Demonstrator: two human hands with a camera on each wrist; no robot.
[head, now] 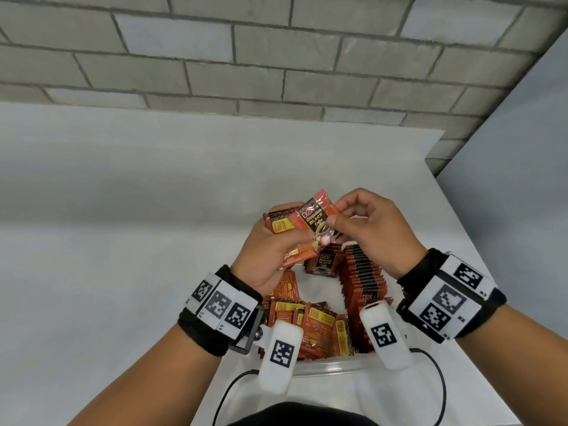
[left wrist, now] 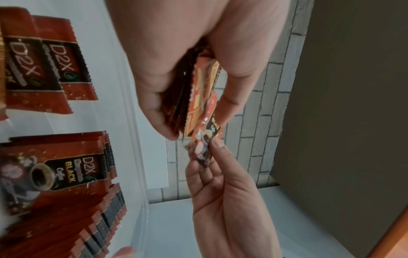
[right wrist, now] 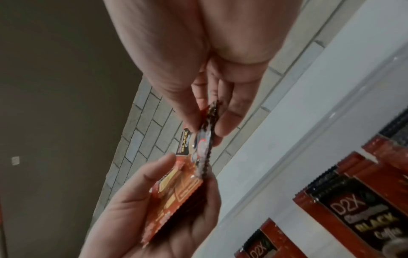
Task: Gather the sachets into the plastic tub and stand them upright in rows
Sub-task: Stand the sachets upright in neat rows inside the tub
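Left hand (head: 264,250) grips a sachet bundle (head: 278,224); right hand (head: 368,229) pinches one sachet (head: 316,221) at its two o'clock. A loose pinch could drop it flat into the tub (head: 325,365).

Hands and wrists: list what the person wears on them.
Both forearms are bare. The left hand and right hand wear no gloves. Each wrist carries a black band with white panels of square black-and-white markers, a white camera pod with its own marker, and a black cable.
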